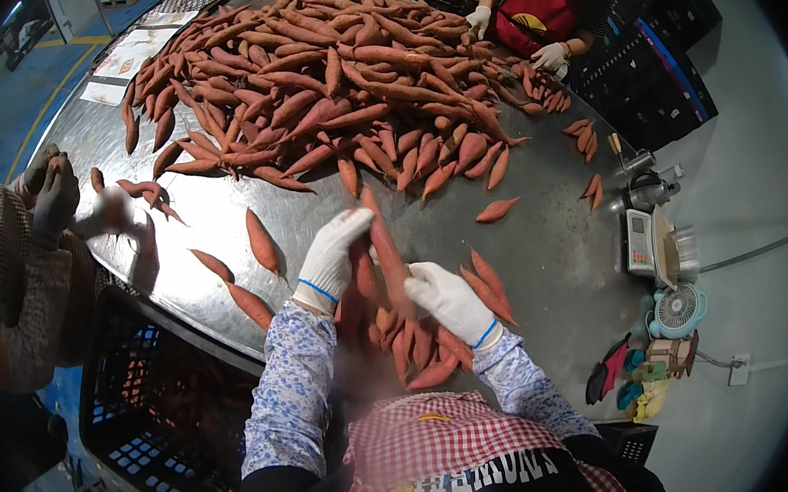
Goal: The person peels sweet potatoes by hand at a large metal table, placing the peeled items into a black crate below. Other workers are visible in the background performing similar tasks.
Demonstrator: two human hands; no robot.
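Observation:
On a metal table (547, 232), a large heap of sweet potatoes (323, 83) rises beyond my hands. My left hand (341, 247), in a white knit glove, is closed around sweet potatoes at their upper part. One long sweet potato (388, 253) stands out between my two hands, its upper end near my left fingertips. My right hand (437, 291), gloved too, is at the lower part of that long root with its fingers curled; whether it grips it is unclear. Smaller sweet potatoes (433, 372) lie bunched below, against the checked apron. Loose ones lie to both sides.
A black plastic crate (136, 437) stands at lower left, beside the table edge. A co-worker's gloved hands (550, 56) are at the heap's right; another person's hands (55, 191) are at the left edge. A scale (641, 242), kettle (649, 188) and small fan (679, 309) line the right.

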